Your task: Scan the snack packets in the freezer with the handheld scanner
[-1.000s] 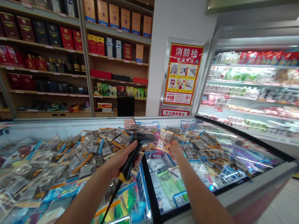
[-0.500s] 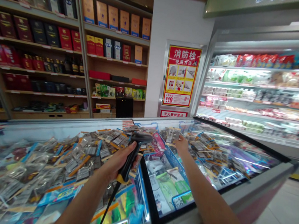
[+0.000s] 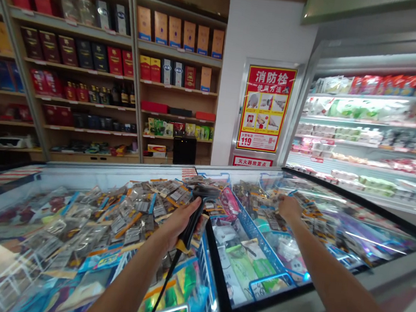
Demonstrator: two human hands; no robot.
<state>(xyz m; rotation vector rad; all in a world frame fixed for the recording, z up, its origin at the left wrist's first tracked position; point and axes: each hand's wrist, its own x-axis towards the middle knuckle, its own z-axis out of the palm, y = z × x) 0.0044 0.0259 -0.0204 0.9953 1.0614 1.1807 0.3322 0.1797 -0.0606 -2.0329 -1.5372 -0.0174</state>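
Note:
My left hand [image 3: 181,222] is wrapped around the handle of a black barcode scanner [image 3: 192,218] with a yellow-trimmed base. Its head points right and its cord hangs down toward me. My right hand [image 3: 290,208] reaches out over the right side of the chest freezer, fingers closed at a small clear packet [image 3: 270,201], which is blurred by motion. Below and around it lie more small packets [image 3: 315,223] with orange and blue edges. Left of the scanner spreads a large heap of similar labelled packets [image 3: 128,217].
A black divider [image 3: 215,264] runs across the freezer [image 3: 338,291]. Blue wire baskets [image 3: 259,234] hold green and white bags. Behind stand shelves of boxed goods [image 3: 181,50], a red fire hydrant sign [image 3: 266,107] and an open chilled display [image 3: 373,120].
My right hand has moved right with the packet, from beside the scanner's front to over the right-hand heap. My left hand keeps its grip on the scanner. The view has turned slightly left.

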